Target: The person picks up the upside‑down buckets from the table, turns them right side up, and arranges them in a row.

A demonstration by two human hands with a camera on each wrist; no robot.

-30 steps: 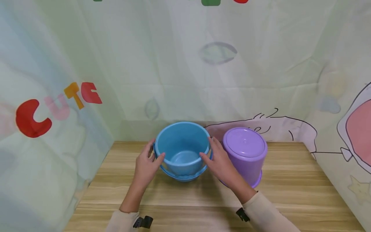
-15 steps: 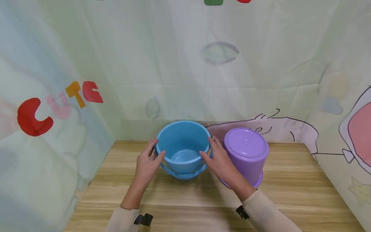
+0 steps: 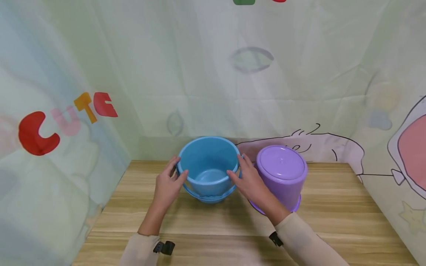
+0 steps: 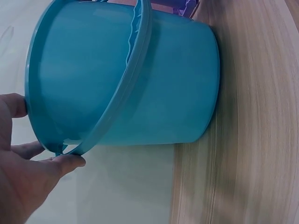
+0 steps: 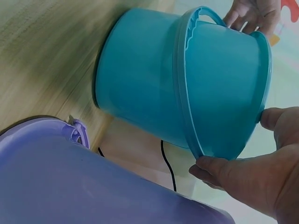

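A blue plastic bucket (image 3: 209, 177) stands upright, mouth up, on the wooden table. Its handle (image 4: 119, 91) hangs down across the near side. My left hand (image 3: 169, 183) holds the bucket's left side, with fingers and thumb at the rim and the handle joint. On the opposite side, my right hand (image 3: 249, 181) grips the rim near the other handle joint. The inside of the bucket shows only its bare bottom. To the right, a purple bucket (image 3: 282, 177) stands upside down, its base facing up, partly hidden by my right forearm.
The wooden table (image 3: 213, 240) meets a printed cloth backdrop (image 3: 206, 74) just behind the buckets. More cloth rises at the left and right edges. In the right wrist view, the purple bucket's rim and handle joint (image 5: 77, 133) lie close to the blue bucket.
The blue bucket and both hands have shifted very slightly toward the back, with the same hold. The purple bucket stays where it was; the head view has tilted a little.
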